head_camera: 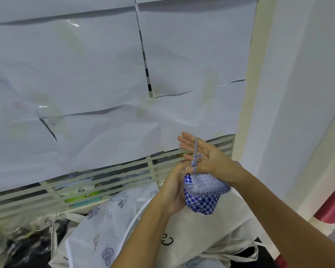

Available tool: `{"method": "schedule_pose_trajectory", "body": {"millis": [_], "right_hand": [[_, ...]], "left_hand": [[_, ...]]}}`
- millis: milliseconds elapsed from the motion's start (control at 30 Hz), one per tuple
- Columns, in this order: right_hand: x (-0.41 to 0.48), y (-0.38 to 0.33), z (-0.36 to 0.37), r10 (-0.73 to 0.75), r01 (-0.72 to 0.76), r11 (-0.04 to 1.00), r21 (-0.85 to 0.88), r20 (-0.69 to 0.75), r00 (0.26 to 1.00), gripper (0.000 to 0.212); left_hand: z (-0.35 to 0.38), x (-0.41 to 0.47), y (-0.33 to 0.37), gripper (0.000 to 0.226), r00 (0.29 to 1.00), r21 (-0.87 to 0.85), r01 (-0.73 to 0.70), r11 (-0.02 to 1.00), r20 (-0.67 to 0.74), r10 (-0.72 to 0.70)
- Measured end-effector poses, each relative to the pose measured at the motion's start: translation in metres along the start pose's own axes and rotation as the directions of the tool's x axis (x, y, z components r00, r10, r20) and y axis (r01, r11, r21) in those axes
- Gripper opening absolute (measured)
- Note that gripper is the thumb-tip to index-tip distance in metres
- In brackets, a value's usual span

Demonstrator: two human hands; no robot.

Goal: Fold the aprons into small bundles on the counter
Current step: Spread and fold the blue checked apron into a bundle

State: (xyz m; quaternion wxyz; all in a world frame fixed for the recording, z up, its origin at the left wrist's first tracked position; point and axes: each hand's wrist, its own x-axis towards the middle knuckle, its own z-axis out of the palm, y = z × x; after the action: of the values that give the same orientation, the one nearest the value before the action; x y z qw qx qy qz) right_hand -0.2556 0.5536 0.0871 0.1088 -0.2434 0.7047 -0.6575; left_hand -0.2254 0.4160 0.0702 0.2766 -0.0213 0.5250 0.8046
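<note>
Left hand (171, 190) cupped the blue checked apron bundle (203, 198) from the left side and held it up. Its fingertips went behind the bundle, so I could not see them all. Right hand (203, 155) was flat, with its fingers straight and spread. A striped string (196, 149) ran up across the palm and hooked over one finger. Lower down the string had a knot (194, 163), just above the top of the bundle. I could not tell whether the left thumb touched that knot.

The bundle was small and folded, with a paler inside showing at the top. It sat in the lower middle of the frame, a bit to the right, up in the air and not on anything.

Under the hands lay a white cloth (108, 229) with little drawings of leaves and animals. Beside it was a cream bag (201, 235) with dark marks, partly hidden by the right arm. In the lower left corner some shiny things (17, 235) were too blurry to name.

Big paper sheets (85, 74) covered most of the upper frame. Pale slats (85, 180) showed below them, with green and blue shapes behind that were hard to make out. At the right edge a red thing (333, 207) was cut off.
</note>
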Motion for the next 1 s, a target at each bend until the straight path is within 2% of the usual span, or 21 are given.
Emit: {"method": "schedule_pose_trajectory", "body": {"millis": [133, 200, 233, 267, 300, 333, 367, 400, 433, 467, 500, 533, 600, 633, 733, 933, 1000], "right_hand": [[0.006, -0.009, 0.01, -0.021, 0.037, 0.993, -0.11, 0.145, 0.989, 0.093], [0.009, -0.01, 0.014, -0.033, 0.07, 0.975, -0.211, 0.178, 0.984, 0.092], [0.01, -0.012, 0.015, -0.053, 0.09, 0.969, -0.23, 0.163, 0.985, 0.088], [0.01, -0.014, 0.015, -0.073, 0.097, 0.975, -0.199, 0.127, 0.989, 0.083], [0.011, -0.016, 0.013, -0.08, 0.086, 0.992, -0.096, 0.065, 0.995, 0.079], [0.01, -0.019, 0.007, -0.056, 0.056, 0.994, 0.088, -0.007, 0.998, 0.075], [0.008, -0.021, 0.0, 0.001, 0.016, 0.942, 0.337, -0.048, 0.999, 0.067], [0.006, -0.023, -0.007, 0.058, -0.009, 0.835, 0.55, -0.072, 0.996, 0.056], [0.004, -0.023, -0.015, 0.112, -0.013, 0.74, 0.673, -0.104, 0.988, 0.039], [0.0, -0.022, -0.022, 0.166, -0.027, 0.701, 0.713, -0.127, 0.978, 0.022], [-0.001, -0.018, -0.029, 0.21, -0.053, 0.704, 0.708, -0.136, 0.968, 0.017], [-0.003, -0.015, -0.036, 0.225, -0.083, 0.74, 0.668, -0.129, 0.966, 0.021], [-0.007, -0.012, -0.044, 0.202, -0.125, 0.852, 0.509, -0.099, 0.974, 0.038], [-0.009, -0.014, -0.046, 0.183, -0.137, 0.893, 0.429, -0.068, 0.981, 0.04], [-0.011, -0.029, -0.046, 0.192, -0.181, 0.926, 0.33, -0.001, 0.981, 0.022], [-0.015, -0.038, -0.042, 0.301, -0.318, 0.946, 0.064, 0.191, 0.934, 0.034], [-0.012, -0.036, -0.042, 0.361, -0.384, 0.915, 0.12, 0.176, 0.916, 0.034]], "left_hand": [[0.006, 0.003, -0.003, 0.027, 0.985, 0.109, -0.07, 0.992, -0.15, 0.087], [0.01, 0.008, -0.005, 0.034, 0.95, 0.272, -0.103, 0.957, -0.258, 0.176], [0.012, 0.01, -0.004, 0.035, 0.944, 0.289, -0.092, 0.953, -0.279, 0.176], [0.018, 0.012, -0.001, 0.033, 0.938, 0.142, -0.052, 0.989, -0.332, 0.097], [0.018, 0.018, -0.002, 0.03, 0.907, 0.158, -0.066, 0.985, -0.402, 0.126], [0.016, 0.021, -0.003, 0.029, 0.878, 0.255, -0.084, 0.963, -0.438, 0.193], [0.013, 0.02, -0.002, 0.03, 0.867, 0.365, -0.103, 0.926, -0.423, 0.263], [0.008, 0.019, -0.001, 0.032, 0.85, 0.467, -0.11, 0.877, -0.413, 0.327], [0.001, 0.018, 0.0, 0.036, 0.825, 0.54, -0.149, 0.828, -0.395, 0.405], [-0.002, 0.016, 0.001, 0.04, 0.798, 0.634, -0.193, 0.749, -0.342, 0.496], [-0.003, 0.014, 0.005, 0.044, 0.784, 0.705, -0.246, 0.666, -0.259, 0.564], [-0.004, 0.012, 0.007, 0.046, 0.783, 0.754, -0.286, 0.591, -0.172, 0.598], [-0.006, 0.011, 0.012, 0.048, 0.809, 0.824, -0.314, 0.472, -0.028, 0.587], [-0.007, 0.011, 0.013, 0.048, 0.825, 0.838, -0.316, 0.445, 0.012, 0.565], [-0.003, 0.013, 0.01, 0.041, 0.872, 0.868, -0.289, 0.403, 0.065, 0.485], [0.002, 0.012, -0.001, 0.039, 0.89, 0.867, -0.342, 0.362, 0.176, 0.42], [0.0, 0.011, -0.004, 0.041, 0.879, 0.874, -0.353, 0.334, 0.187, 0.439]]}}
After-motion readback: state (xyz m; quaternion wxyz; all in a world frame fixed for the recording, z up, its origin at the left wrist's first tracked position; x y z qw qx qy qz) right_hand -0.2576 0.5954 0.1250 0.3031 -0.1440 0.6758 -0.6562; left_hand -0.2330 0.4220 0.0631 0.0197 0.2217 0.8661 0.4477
